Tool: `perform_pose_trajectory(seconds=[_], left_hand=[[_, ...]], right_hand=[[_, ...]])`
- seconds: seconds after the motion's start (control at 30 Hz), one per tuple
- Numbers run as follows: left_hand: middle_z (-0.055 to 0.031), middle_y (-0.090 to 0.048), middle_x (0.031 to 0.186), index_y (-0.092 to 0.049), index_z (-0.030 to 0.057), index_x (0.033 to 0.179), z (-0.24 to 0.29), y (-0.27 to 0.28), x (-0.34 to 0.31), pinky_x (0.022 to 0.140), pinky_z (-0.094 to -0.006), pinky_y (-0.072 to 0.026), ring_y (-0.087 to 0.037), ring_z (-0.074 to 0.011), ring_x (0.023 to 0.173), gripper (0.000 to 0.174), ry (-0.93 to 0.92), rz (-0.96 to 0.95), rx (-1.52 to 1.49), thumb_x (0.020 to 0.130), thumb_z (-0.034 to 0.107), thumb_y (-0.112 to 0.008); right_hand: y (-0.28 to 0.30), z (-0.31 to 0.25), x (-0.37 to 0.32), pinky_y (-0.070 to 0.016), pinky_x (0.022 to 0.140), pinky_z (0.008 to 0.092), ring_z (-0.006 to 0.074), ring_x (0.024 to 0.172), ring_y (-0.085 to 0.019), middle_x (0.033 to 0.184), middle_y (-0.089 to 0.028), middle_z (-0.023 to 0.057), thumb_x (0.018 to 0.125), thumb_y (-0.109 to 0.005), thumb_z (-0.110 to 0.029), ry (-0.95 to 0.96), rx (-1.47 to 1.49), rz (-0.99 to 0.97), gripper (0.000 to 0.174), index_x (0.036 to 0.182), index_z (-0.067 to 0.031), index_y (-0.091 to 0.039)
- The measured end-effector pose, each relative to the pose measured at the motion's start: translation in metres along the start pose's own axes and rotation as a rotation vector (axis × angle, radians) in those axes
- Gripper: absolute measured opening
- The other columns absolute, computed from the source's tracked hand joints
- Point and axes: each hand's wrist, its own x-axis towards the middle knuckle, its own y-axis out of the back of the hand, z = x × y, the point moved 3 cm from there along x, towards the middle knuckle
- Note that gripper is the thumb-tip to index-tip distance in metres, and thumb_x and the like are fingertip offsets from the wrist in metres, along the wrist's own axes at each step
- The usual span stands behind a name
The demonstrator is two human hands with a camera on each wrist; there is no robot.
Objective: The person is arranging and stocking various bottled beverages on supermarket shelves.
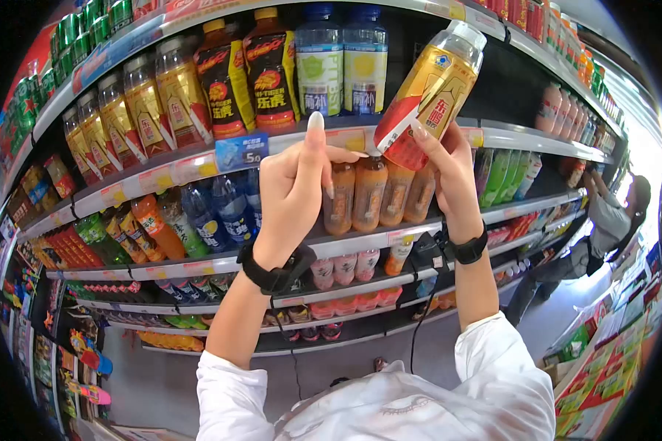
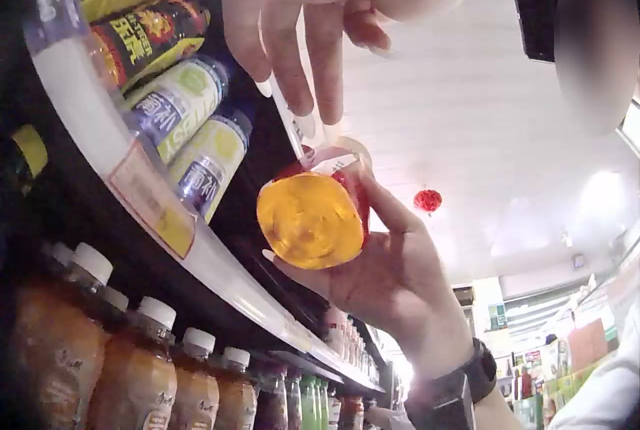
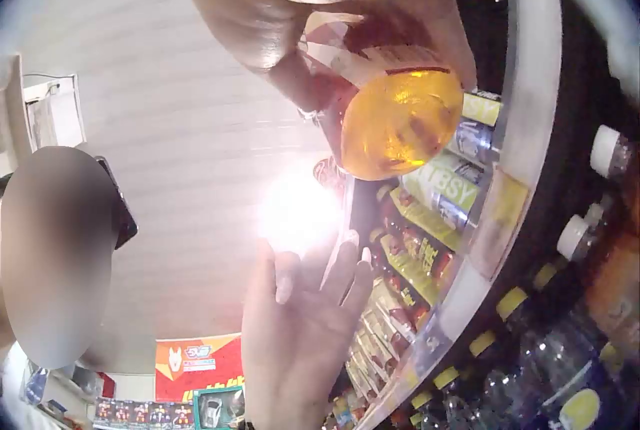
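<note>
In the head view my right hand [image 1: 454,180] grips a gold and red drink bottle [image 1: 432,95] near its base, thumb across the label. The bottle tilts, its pale cap up and to the right. Its amber underside [image 2: 312,222] faces the left wrist camera; in the right wrist view the base [image 3: 405,125] shows below my curled fingers. My left hand [image 1: 293,195] is held up left of the bottle, thumb raised and fingers loosely extended, holding nothing. Behind the hands, bottles of orange-brown drink [image 1: 368,195] stand on the lower shelf.
Matching gold bottles [image 1: 148,103] stand in a row at the upper left, beside black and yellow bottles [image 1: 271,70] and blue-capped bottles [image 1: 318,62]. Shelf edges [image 1: 309,246] with price tags run across. Another person [image 1: 603,228] is at the right by the shelves.
</note>
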Motion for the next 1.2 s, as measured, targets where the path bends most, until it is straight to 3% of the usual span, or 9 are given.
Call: perform_pose_trajectory(seconds=[0.1, 0.17, 0.27, 0.37, 0.53, 0.7, 0.8, 0.9, 1.2], left_hand=[[-0.0181, -0.072, 0.098, -0.069, -0.0065, 0.081, -0.011, -0.025, 0.016, 0.099, -0.0317, -0.0413, -0.067, -0.0231, 0.094, 0.065, -0.037, -0.020, 0.004, 0.108, 0.030, -0.022], [-0.0197, -0.068, 0.114, -0.068, -0.0063, 0.110, -0.018, -0.041, 0.025, 0.105, -0.0339, -0.0365, -0.063, -0.0249, 0.108, 0.056, -0.036, -0.025, -0.028, 0.106, 0.028, -0.024], [-0.0214, -0.059, 0.131, -0.049, -0.0041, 0.138, -0.033, -0.058, 0.033, 0.109, -0.0353, -0.0320, -0.054, -0.0253, 0.123, 0.053, -0.102, -0.067, -0.011, 0.106, 0.030, -0.024], [-0.0216, -0.050, 0.141, -0.034, -0.0035, 0.147, -0.037, -0.072, 0.034, 0.112, -0.0363, -0.0290, -0.044, -0.0252, 0.134, 0.054, -0.031, -0.109, 0.088, 0.106, 0.030, -0.026], [-0.0203, -0.046, 0.145, -0.037, -0.0034, 0.145, -0.073, -0.083, 0.043, 0.113, -0.0382, -0.0298, -0.042, -0.0327, 0.136, 0.047, -0.122, -0.137, 0.203, 0.103, 0.017, -0.042], [-0.0176, -0.045, 0.146, -0.039, -0.0037, 0.144, -0.074, -0.088, 0.042, 0.115, -0.0363, -0.0245, -0.040, -0.0277, 0.139, 0.045, -0.169, -0.175, 0.431, 0.102, 0.015, -0.039], [-0.0175, -0.047, 0.145, -0.042, -0.0036, 0.142, -0.075, -0.087, 0.040, 0.115, -0.0376, -0.0249, -0.042, -0.0287, 0.137, 0.044, -0.153, -0.167, 0.443, 0.101, 0.014, -0.040], [-0.0173, -0.049, 0.143, -0.044, -0.0031, 0.141, -0.072, -0.084, 0.039, 0.115, -0.0386, -0.0252, -0.044, -0.0291, 0.136, 0.044, -0.145, -0.174, 0.455, 0.101, 0.013, -0.040], [-0.0168, -0.050, 0.142, -0.047, -0.0004, 0.139, -0.072, -0.076, 0.036, 0.112, -0.0397, -0.0308, -0.047, -0.0319, 0.132, 0.042, -0.170, -0.213, 0.386, 0.099, 0.011, -0.045]], right_hand=[[0.019, 0.009, 0.023, -0.0466, 0.094, 0.0293, 0.0151, 0.105, -0.061, 0.116, -0.064, 0.0103, 0.084, -0.078, -0.023, 0.005, -0.028, -0.022, 0.052, 0.122, 0.0031, -0.054], [0.032, 0.012, 0.041, -0.0470, 0.094, 0.0297, 0.0154, 0.105, -0.061, 0.117, -0.064, 0.0107, 0.083, -0.078, -0.023, 0.028, -0.089, -0.033, 0.053, 0.122, 0.0033, -0.054], [0.048, 0.024, 0.067, -0.0493, 0.091, 0.0302, 0.0158, 0.105, -0.061, 0.117, -0.063, 0.0115, 0.083, -0.078, -0.022, 0.087, -0.133, -0.061, 0.056, 0.124, 0.0035, -0.051], [0.056, 0.039, 0.092, -0.0513, 0.089, 0.0315, 0.0180, 0.105, -0.062, 0.115, -0.064, 0.0136, 0.082, -0.079, -0.023, 0.167, -0.221, -0.086, 0.061, 0.126, 0.0036, -0.045], [0.063, 0.061, 0.115, -0.0519, 0.087, 0.0340, 0.0238, 0.104, -0.064, 0.112, -0.064, 0.0182, 0.078, -0.082, -0.024, 0.262, -0.419, -0.073, 0.068, 0.124, 0.0053, -0.042], [0.056, 0.053, 0.114, -0.0508, 0.088, 0.0357, 0.0277, 0.105, -0.065, 0.113, -0.065, 0.0211, 0.077, -0.082, -0.029, 0.238, -0.647, -0.137, 0.078, 0.132, 0.0057, -0.040], [0.063, 0.068, 0.132, -0.0503, 0.090, 0.0352, 0.0278, 0.105, -0.065, 0.115, -0.065, 0.0216, 0.080, -0.078, -0.035, 0.185, -0.515, -0.266, 0.079, 0.136, 0.0053, -0.039], [0.066, 0.065, 0.135, -0.0483, 0.092, 0.0306, 0.0158, 0.109, -0.058, 0.124, -0.060, 0.0109, 0.088, -0.073, -0.024, 0.035, -0.523, -0.393, 0.071, 0.142, 0.0022, -0.035], [0.073, 0.061, 0.125, -0.0432, 0.098, 0.0282, 0.0142, 0.116, -0.052, 0.130, -0.054, 0.0093, 0.096, -0.062, -0.026, 0.046, -0.483, -0.486, 0.071, 0.151, -0.0013, -0.025]])
